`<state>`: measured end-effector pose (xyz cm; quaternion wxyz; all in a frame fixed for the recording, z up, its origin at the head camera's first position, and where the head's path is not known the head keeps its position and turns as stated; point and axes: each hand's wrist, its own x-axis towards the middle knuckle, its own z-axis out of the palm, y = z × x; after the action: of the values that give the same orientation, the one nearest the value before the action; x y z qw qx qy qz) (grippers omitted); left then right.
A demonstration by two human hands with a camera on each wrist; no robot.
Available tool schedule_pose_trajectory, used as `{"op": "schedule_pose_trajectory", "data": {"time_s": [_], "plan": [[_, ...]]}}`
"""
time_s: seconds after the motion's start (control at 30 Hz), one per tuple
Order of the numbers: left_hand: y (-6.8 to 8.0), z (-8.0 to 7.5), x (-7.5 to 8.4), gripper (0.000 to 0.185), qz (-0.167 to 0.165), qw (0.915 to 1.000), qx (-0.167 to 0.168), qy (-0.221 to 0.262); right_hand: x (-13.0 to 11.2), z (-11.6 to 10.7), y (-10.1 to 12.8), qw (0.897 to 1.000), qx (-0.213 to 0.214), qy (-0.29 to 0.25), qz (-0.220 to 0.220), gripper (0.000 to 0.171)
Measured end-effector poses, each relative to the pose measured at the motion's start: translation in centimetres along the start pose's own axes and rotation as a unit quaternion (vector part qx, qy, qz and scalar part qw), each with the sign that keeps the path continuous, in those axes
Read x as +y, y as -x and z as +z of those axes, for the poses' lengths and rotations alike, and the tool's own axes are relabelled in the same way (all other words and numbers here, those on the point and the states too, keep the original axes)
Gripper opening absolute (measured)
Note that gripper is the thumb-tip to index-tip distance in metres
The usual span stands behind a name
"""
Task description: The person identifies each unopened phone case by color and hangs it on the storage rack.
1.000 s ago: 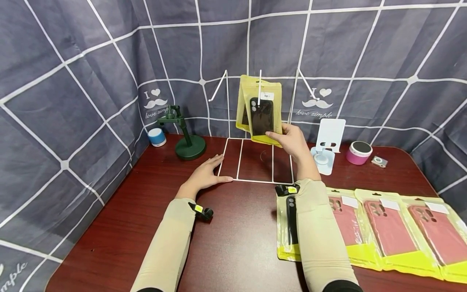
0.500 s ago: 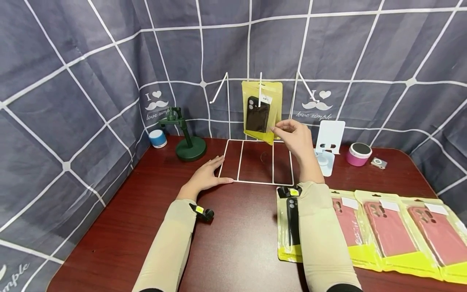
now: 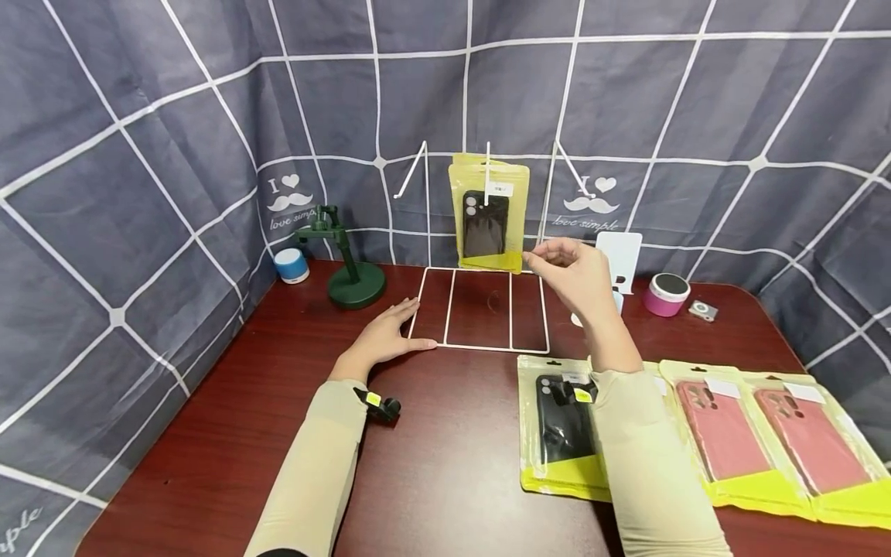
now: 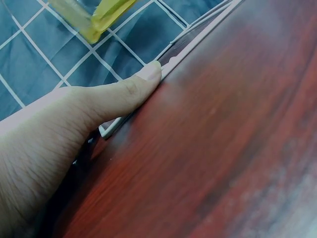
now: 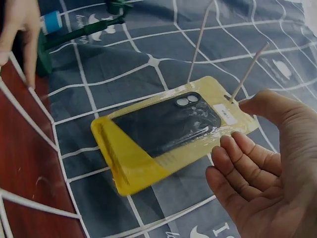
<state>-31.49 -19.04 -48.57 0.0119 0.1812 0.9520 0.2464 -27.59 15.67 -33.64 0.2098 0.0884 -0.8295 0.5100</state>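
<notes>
A white wire display rack (image 3: 480, 348) stands on the dark red table, its hooks pointing forward. From the middle hook hang yellow zip bags; the front bag (image 3: 515, 224) holds a black phone case (image 3: 485, 232), and another shows behind it. My left hand (image 3: 379, 340) rests at the rack base's left front corner, fingers straight. In the left wrist view the thumb (image 4: 143, 77) lies on the front wire. My right hand (image 3: 578, 278) is just right of the hanging bags, fingers loosely bent. The right wrist view shows nothing in that hand (image 5: 282, 163), apart from the bag.
At the right lie a bagged black phone case (image 3: 564, 422) and bagged pink phone cases (image 3: 724, 433), partly under my right sleeve. Behind are a white phone stand (image 3: 619, 259), a purple-and-white cylinder (image 3: 665, 298) and a small player (image 3: 703, 311). A green stand (image 3: 356, 285) and blue cylinder (image 3: 291, 267) sit left.
My right hand has let go of the front bag and drawn back to the right. The bag has swung and now hangs straighter. My left hand stays on the rack.
</notes>
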Motion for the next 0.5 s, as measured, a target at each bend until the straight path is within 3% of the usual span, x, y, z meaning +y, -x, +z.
{"op": "schedule_pose_trajectory", "data": {"time_s": [0.5], "plan": [[0.1,-0.2,0.2,0.115,-0.003,1.0000,-0.004,0.000,2.5,-3.0,4.3,0.988,-0.115,0.093,-0.045,0.022]]}}
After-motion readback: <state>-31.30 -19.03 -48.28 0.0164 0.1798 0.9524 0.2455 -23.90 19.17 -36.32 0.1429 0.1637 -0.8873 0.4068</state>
